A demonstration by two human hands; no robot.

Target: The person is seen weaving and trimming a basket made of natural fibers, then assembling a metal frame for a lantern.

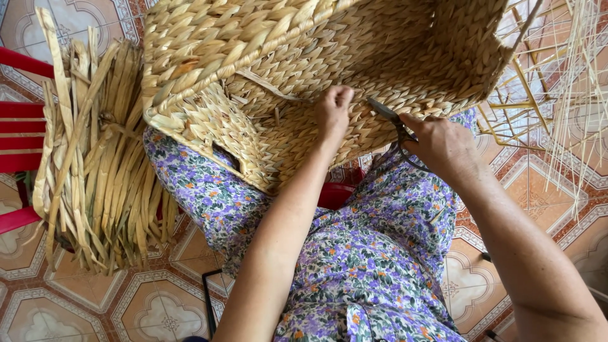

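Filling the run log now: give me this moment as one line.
left hand: fingers pinching woven basket weave | right hand: holding scissors, blades at basket | basket on lap | dried straw bundle on red chair

Likely a home weaving spot: patterned floor tiles [158,304] along the bottom of the frame, bundle of dried reeds [95,158] at left, bare wire frame [525,95] upper right, red plastic chair [22,133] at far left.
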